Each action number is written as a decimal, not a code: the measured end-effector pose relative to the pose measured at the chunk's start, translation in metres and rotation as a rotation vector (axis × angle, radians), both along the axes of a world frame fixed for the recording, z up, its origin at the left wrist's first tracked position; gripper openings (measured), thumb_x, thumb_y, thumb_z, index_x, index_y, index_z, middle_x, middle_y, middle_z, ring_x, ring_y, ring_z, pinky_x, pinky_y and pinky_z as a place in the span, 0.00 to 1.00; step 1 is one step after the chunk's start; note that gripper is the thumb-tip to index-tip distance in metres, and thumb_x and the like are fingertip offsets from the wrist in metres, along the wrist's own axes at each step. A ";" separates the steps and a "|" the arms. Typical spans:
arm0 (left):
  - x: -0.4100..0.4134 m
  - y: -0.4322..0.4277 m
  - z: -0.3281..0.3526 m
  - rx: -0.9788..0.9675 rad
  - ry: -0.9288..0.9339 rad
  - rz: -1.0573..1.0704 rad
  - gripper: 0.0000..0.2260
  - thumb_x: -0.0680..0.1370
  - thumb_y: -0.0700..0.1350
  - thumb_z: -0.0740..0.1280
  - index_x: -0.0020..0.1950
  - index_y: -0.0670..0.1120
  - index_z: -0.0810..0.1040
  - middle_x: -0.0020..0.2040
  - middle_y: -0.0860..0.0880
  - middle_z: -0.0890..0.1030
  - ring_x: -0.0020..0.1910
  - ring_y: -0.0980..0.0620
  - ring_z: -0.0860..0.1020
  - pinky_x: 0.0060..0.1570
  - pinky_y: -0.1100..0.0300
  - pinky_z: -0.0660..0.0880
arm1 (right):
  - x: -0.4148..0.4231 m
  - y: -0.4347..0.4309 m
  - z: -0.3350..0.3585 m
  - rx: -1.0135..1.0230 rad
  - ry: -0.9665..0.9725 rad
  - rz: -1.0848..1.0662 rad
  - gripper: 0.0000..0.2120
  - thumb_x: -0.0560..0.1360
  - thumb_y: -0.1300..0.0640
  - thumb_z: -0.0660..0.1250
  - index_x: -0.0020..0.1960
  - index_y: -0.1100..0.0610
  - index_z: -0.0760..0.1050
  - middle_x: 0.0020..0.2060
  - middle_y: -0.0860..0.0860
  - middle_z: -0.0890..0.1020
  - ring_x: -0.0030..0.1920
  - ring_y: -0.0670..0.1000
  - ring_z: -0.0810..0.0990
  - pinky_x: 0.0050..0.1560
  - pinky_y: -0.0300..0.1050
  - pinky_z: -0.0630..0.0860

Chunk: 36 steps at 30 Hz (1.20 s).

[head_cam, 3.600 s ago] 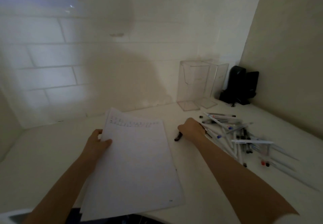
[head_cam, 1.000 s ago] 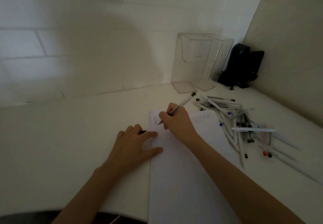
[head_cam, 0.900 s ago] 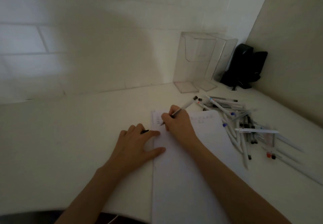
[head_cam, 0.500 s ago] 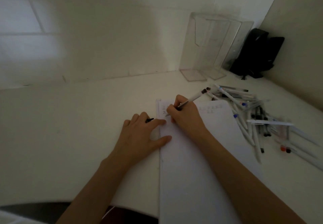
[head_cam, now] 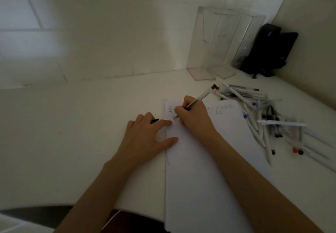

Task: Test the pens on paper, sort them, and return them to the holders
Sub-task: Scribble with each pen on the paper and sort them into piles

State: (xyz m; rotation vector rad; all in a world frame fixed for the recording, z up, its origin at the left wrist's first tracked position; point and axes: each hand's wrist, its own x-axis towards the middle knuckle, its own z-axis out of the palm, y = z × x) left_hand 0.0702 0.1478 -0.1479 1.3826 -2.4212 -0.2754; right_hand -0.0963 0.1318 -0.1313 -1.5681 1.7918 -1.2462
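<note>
At frame centre our right hand pinches the pen between its fingers to test it, while our left hand presses spread fingers down to steady the paper.

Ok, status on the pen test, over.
Right hand grips pen, tip on paper. Left hand flat, pressing paper's edge. Pen pile loose at right, clear holders empty. Nothing in the way.
</note>
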 end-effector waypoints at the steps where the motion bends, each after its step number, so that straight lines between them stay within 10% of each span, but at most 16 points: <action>1: 0.000 0.000 0.000 0.002 0.000 0.000 0.34 0.62 0.74 0.44 0.64 0.65 0.67 0.46 0.56 0.66 0.49 0.56 0.65 0.48 0.60 0.58 | 0.000 0.000 0.000 -0.004 -0.001 -0.010 0.13 0.70 0.63 0.65 0.32 0.56 0.61 0.24 0.53 0.68 0.25 0.48 0.67 0.31 0.43 0.65; 31: 0.001 0.001 0.004 0.009 -0.018 -0.025 0.33 0.63 0.73 0.45 0.63 0.64 0.67 0.45 0.56 0.65 0.47 0.57 0.64 0.47 0.59 0.59 | -0.003 0.006 0.007 -0.024 -0.068 0.015 0.12 0.72 0.64 0.65 0.34 0.58 0.63 0.21 0.46 0.70 0.23 0.43 0.68 0.28 0.35 0.65; 36: 0.002 0.008 0.013 0.202 0.456 -0.089 0.15 0.76 0.39 0.58 0.58 0.52 0.58 0.47 0.52 0.72 0.38 0.59 0.70 0.41 0.65 0.66 | -0.014 0.023 0.013 -0.032 -0.337 0.152 0.11 0.74 0.57 0.69 0.38 0.58 0.69 0.23 0.49 0.74 0.23 0.46 0.67 0.25 0.35 0.63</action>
